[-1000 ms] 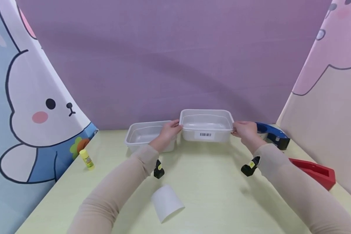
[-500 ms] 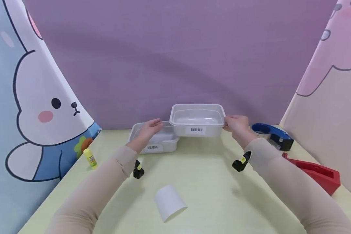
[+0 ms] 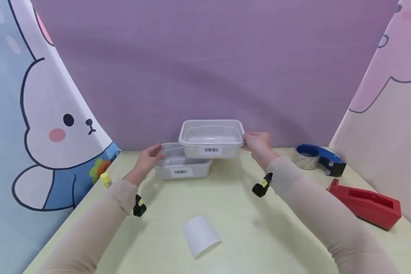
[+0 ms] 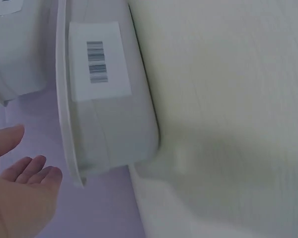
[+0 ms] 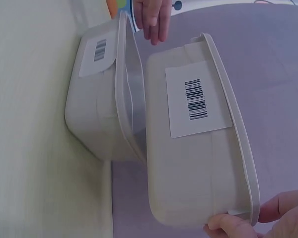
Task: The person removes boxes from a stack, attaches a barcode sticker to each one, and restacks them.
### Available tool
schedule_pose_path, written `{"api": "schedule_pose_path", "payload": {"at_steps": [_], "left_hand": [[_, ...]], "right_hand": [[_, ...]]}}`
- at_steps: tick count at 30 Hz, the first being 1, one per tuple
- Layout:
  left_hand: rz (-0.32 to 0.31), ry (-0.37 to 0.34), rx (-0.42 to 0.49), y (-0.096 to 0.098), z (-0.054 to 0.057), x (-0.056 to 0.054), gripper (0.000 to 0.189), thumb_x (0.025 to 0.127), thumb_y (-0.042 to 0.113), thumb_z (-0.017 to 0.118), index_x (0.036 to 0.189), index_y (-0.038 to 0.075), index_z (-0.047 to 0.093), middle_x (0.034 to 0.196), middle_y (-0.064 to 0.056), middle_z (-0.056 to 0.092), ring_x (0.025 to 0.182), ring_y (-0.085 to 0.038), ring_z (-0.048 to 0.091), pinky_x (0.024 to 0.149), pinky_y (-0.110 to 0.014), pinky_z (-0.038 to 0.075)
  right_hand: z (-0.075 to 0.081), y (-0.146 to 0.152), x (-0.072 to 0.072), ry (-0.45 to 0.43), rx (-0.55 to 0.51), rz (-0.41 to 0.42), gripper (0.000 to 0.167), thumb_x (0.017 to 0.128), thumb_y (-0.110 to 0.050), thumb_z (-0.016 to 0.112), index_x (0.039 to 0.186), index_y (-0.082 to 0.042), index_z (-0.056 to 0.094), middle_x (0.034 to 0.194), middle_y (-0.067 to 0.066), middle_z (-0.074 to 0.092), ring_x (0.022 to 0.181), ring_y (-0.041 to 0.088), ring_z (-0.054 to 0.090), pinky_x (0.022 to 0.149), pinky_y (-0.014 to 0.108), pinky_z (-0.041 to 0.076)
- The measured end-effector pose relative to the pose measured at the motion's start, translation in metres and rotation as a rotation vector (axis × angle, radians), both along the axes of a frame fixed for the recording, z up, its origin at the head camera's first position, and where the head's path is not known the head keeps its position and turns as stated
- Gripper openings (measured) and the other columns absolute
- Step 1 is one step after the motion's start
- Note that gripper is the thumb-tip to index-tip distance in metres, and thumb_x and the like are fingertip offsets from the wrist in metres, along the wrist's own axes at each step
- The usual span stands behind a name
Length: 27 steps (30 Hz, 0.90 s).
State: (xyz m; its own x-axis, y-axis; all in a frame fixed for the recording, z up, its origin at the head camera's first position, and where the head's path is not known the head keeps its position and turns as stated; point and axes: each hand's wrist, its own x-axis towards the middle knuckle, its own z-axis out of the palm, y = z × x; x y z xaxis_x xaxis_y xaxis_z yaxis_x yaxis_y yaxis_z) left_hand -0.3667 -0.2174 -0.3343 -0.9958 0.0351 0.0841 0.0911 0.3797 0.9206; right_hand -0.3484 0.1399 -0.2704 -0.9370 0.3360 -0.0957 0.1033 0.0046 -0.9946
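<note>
In the head view a white plastic container [image 3: 231, 151] with a barcode label is held up at its right end. My right hand [image 3: 257, 144] pinches its rim there, thumb and fingers on either side of the edge in the right wrist view. Below and to the left, a second white container [image 3: 164, 173], also labelled, stands on the table; the raised one overlaps its right part. My left hand [image 3: 146, 161] is beside the lower container's left end, fingers loosely bent and holding nothing. The left wrist view shows this hand [image 4: 27, 193] apart from the lower container's rim [image 4: 72, 158].
A curled white paper sheet [image 3: 201, 235] lies at the front of the table. On the right are a blue tape dispenser [image 3: 328, 160] with a tape roll and a red tape holder [image 3: 366, 203]. A yellow glue stick [image 3: 106, 179] stands at the left. A purple backdrop [image 3: 205, 68] rises behind.
My left hand has let go of the raised container and moved left to the lower one's end. My right hand has carried the raised container left, over the lower one.
</note>
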Motion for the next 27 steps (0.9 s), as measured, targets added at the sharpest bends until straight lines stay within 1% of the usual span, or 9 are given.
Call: {"api": "schedule_pose_path", "payload": {"at_steps": [3, 8, 12, 15, 18, 22, 27], "left_hand": [[0.012, -0.007, -0.036, -0.008, -0.005, 0.001, 0.063, 0.097, 0.007, 0.056, 0.151, 0.001, 0.025, 0.157, -0.018, 0.026, 0.146, -0.035, 0.024, 0.121, -0.042, 0.024], [0.024, -0.010, -0.093, -0.020, -0.013, 0.003, 0.065, 0.097, 0.006, 0.054, 0.151, -0.003, 0.019, 0.158, -0.021, 0.019, 0.147, -0.039, 0.018, 0.122, -0.045, 0.020], [0.014, -0.009, -0.080, -0.025, -0.021, 0.002, 0.065, 0.097, 0.003, 0.053, 0.151, -0.005, 0.018, 0.158, -0.022, 0.018, 0.146, -0.039, 0.019, 0.121, -0.044, 0.023], [0.012, -0.037, -0.050, -0.026, -0.025, 0.002, 0.063, 0.098, 0.005, 0.051, 0.151, -0.005, 0.018, 0.157, -0.024, 0.021, 0.145, -0.038, 0.023, 0.120, -0.044, 0.025], [0.016, -0.068, -0.021, -0.024, -0.026, 0.001, 0.060, 0.099, 0.007, 0.049, 0.150, -0.006, 0.020, 0.155, -0.025, 0.025, 0.144, -0.037, 0.027, 0.119, -0.044, 0.027], [0.023, -0.067, -0.003, -0.022, -0.028, 0.000, 0.057, 0.099, 0.007, 0.048, 0.149, -0.007, 0.023, 0.154, -0.026, 0.029, 0.142, -0.037, 0.031, 0.119, -0.045, 0.029], [0.028, -0.063, -0.004, -0.022, -0.030, 0.000, 0.055, 0.100, 0.008, 0.049, 0.148, -0.008, 0.027, 0.152, -0.027, 0.031, 0.141, -0.038, 0.033, 0.118, -0.045, 0.030]], "right_hand": [[-0.001, -0.012, -0.002, 0.000, -0.018, 0.011, 0.038, 0.086, 0.001, 0.052, 0.123, 0.007, 0.062, 0.123, 0.023, 0.063, 0.102, 0.026, 0.066, 0.082, 0.029, 0.059], [-0.001, -0.031, -0.004, 0.002, -0.051, 0.017, 0.036, 0.086, 0.002, 0.054, 0.120, 0.008, 0.063, 0.121, 0.024, 0.064, 0.104, 0.029, 0.066, 0.082, 0.030, 0.060], [-0.002, -0.044, -0.007, 0.004, -0.081, 0.014, 0.035, 0.086, 0.003, 0.055, 0.119, 0.010, 0.062, 0.119, 0.026, 0.064, 0.102, 0.029, 0.067, 0.083, 0.032, 0.060], [-0.002, -0.053, -0.009, 0.006, -0.098, 0.025, 0.035, 0.087, 0.002, 0.055, 0.120, 0.010, 0.061, 0.120, 0.026, 0.064, 0.104, 0.029, 0.067, 0.085, 0.032, 0.059], [-0.003, -0.062, -0.011, 0.015, -0.111, 0.032, 0.035, 0.087, 0.003, 0.054, 0.120, 0.010, 0.061, 0.121, 0.026, 0.063, 0.106, 0.031, 0.066, 0.086, 0.033, 0.059], [-0.006, -0.072, -0.013, 0.018, -0.134, 0.039, 0.035, 0.086, 0.005, 0.054, 0.120, 0.011, 0.060, 0.121, 0.026, 0.063, 0.108, 0.032, 0.066, 0.085, 0.031, 0.059], [-0.011, -0.084, -0.015, -0.001, -0.141, 0.028, 0.034, 0.087, 0.003, 0.058, 0.120, 0.010, 0.060, 0.121, 0.025, 0.063, 0.107, 0.031, 0.066, 0.083, 0.029, 0.060]]}}
